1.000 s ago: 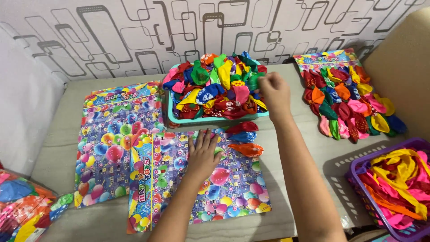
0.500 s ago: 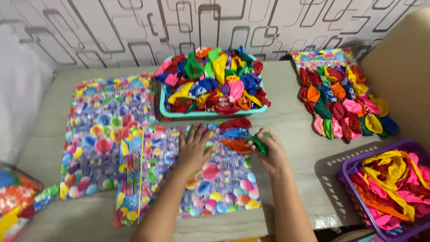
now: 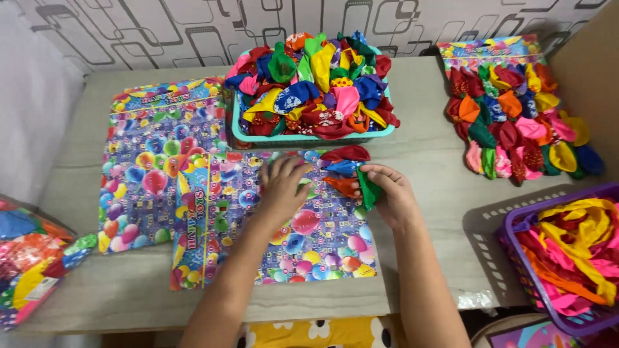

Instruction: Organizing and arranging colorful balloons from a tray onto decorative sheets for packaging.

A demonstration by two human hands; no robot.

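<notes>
**A:** While the right hand pinches a green balloon between closed fingers, it sits at the right end of a short row: red balloon, blue balloon, orange balloon, all lying on the printed card.

**B:** A second ago that hand was up at the teal tray; half a second ago it was already down here with the green one (quick trip).

**A:** So a fourth piece joins the row. Left hand?

**B:** Flat, fingers spread, holding nothing, pressing the card down. It hasn't budged. A second card lies further left, a purple basket far right.
</notes>
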